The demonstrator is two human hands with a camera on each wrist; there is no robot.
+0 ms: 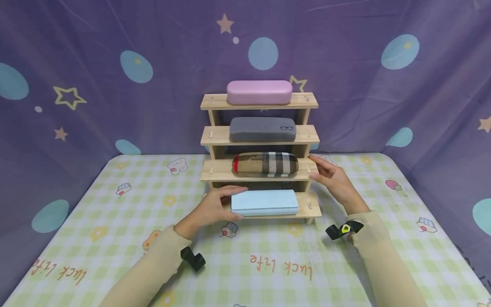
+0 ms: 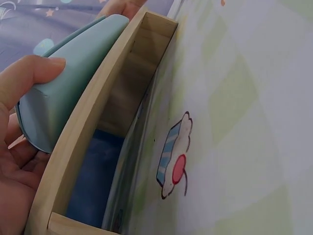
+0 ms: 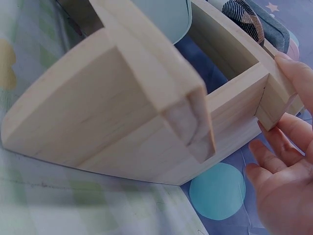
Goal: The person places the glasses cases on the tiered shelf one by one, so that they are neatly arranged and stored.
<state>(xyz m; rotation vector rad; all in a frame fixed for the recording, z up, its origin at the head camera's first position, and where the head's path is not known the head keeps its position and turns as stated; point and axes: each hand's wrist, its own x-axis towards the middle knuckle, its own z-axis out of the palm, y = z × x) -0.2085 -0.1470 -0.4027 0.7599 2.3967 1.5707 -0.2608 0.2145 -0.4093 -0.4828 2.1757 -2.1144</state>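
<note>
A light blue glasses case (image 1: 264,203) lies on the lowest step of a four-tier wooden display rack (image 1: 215,169). My left hand (image 1: 211,207) holds the case's left end, the thumb at its front and the fingers behind. The left wrist view shows the thumb pressed on the light blue case (image 2: 73,78). At the rack's right side, my right hand (image 1: 336,181) pinches the end of the second-lowest board. In the right wrist view its thumb is on top of that board (image 3: 276,95) and fingertips touch underneath.
Higher steps hold a plaid glasses case (image 1: 265,164), a grey case (image 1: 262,129) with a glasses print, and a pink case (image 1: 259,92) on top. A checked tablecloth (image 1: 126,213) covers the table. Behind hangs a purple curtain (image 1: 184,55) with stars.
</note>
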